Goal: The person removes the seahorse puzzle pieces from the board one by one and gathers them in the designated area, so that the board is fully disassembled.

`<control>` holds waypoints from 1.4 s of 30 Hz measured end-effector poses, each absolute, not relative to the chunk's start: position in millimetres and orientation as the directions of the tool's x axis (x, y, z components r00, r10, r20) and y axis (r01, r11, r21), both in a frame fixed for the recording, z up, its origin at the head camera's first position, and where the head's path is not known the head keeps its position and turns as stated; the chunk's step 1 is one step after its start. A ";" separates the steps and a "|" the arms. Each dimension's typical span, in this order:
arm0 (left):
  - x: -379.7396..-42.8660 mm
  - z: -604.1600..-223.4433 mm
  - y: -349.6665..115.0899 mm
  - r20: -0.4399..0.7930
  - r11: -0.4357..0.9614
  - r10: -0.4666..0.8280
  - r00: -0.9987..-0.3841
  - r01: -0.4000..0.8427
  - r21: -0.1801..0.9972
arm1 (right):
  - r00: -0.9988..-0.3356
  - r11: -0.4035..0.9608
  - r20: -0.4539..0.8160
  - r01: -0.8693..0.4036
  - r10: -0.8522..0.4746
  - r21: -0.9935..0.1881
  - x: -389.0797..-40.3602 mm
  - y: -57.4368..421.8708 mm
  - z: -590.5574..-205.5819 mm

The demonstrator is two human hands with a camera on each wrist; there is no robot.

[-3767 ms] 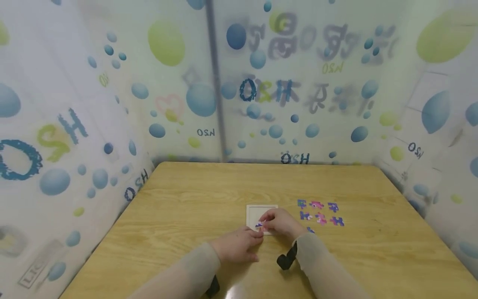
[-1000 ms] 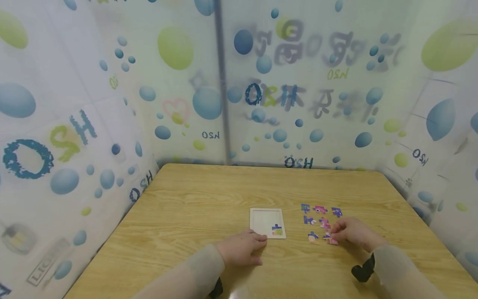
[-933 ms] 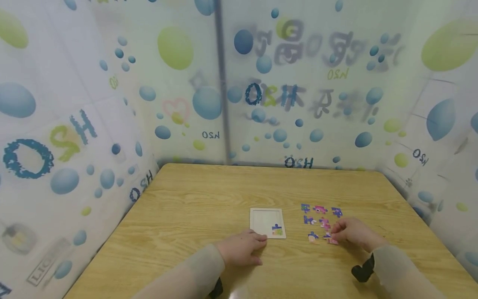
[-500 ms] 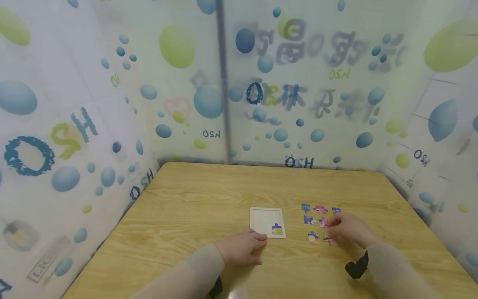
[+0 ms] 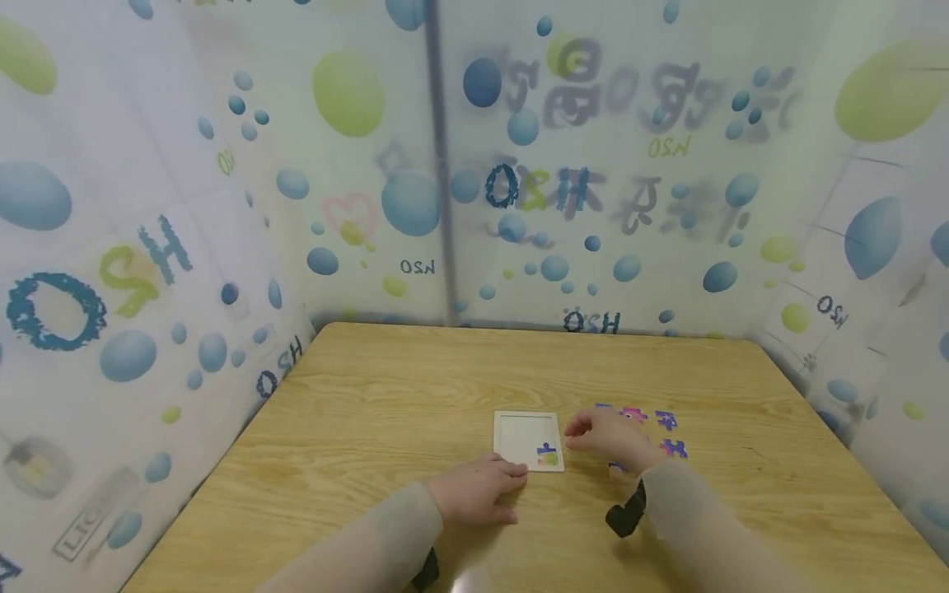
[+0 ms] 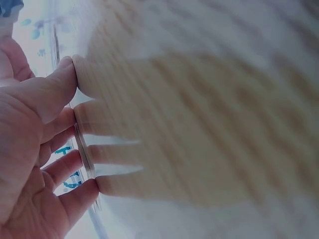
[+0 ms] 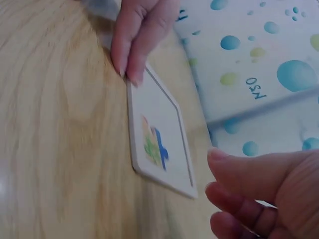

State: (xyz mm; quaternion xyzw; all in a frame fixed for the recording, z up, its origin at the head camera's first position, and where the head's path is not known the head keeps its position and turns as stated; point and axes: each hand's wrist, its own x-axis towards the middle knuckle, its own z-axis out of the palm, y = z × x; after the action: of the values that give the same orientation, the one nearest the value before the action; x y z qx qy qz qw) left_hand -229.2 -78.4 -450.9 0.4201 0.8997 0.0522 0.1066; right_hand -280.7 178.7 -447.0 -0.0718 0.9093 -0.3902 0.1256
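In the head view a white square puzzle tray [image 5: 515, 432] lies mid-table, one blue, green and yellow puzzle piece [image 5: 547, 455] in its near right corner. My left hand [image 5: 474, 492] rests its fingertips at the tray's near left corner; the left wrist view shows those fingers spread and touching the table. Just beyond the tray's right edge hovers my right hand [image 5: 611, 438], bent at the fingers. From the right wrist view, its thumb [image 7: 239, 172] stands apart from the fingers, with no piece showing between them.
Several loose purple and pink pieces lie right of the tray, among them a purple piece [image 5: 666, 420] and a purple-pink piece [image 5: 673, 449]; my right hand and sleeve cover others. Behind the wooden table [image 5: 415, 371] hangs a bubble-printed curtain [image 5: 356, 165].
The piece in the tray's corner has been let go since the earliest frame. My right hand went right to the loose pieces, then came back left to the tray's edge. The left hand stays put.
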 end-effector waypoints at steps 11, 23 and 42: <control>-229.9 -452.0 -77.5 -0.111 0.624 0.781 -0.615 0.765 0.157 | -0.955 0.646 -0.196 0.006 -0.223 -0.763 -280.6 143.9 -458.0; -232.0 -449.3 -75.9 -0.077 0.586 0.810 -0.581 0.801 0.122 | -0.953 0.739 -0.167 -0.080 -0.254 -0.669 -283.9 139.0 -461.6; -243.8 -452.3 -61.0 -0.147 0.563 0.826 -0.545 0.813 0.148 | -0.958 0.698 -0.150 -0.068 -0.246 -0.713 -283.9 144.8 -469.6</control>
State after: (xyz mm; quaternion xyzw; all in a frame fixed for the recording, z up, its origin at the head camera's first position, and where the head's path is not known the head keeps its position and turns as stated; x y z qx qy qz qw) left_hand -243.8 -61.0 -452.3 0.4666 0.8782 0.0311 0.1000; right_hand -283.9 144.8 -469.6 -0.0860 0.9138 -0.3792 0.1177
